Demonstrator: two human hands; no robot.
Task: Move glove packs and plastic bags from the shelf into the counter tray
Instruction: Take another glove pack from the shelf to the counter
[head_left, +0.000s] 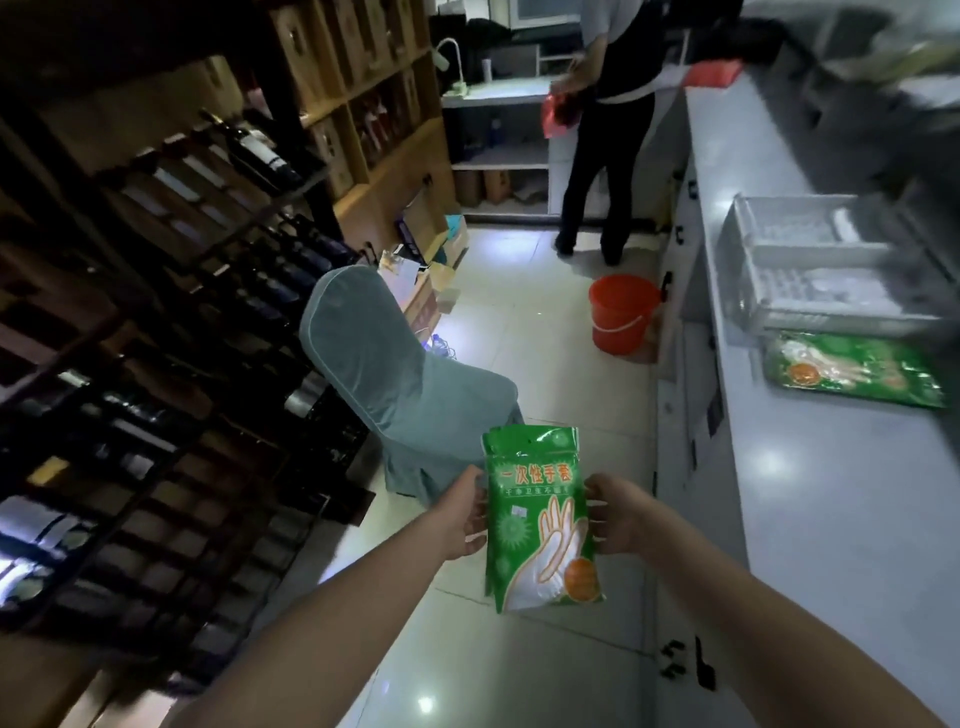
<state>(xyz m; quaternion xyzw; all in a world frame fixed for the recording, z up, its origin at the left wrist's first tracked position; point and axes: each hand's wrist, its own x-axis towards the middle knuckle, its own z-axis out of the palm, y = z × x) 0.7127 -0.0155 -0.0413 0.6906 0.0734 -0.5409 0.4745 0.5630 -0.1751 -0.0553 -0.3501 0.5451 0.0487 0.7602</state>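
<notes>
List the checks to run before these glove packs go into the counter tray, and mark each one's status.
1. Grip: left hand and right hand pinch the glove packs by their side edges: ok.
2. Tray is in view on the counter: ok.
3. Room inside the tray: its contents are blurred: cannot tell.
4. Loose pack lies on the counter just outside the tray: not ok.
5. Orange bucket stands on the floor against the counter, on the way to the tray: not ok, step round it.
6. Other person stands at the far end, away from the tray: ok.
</notes>
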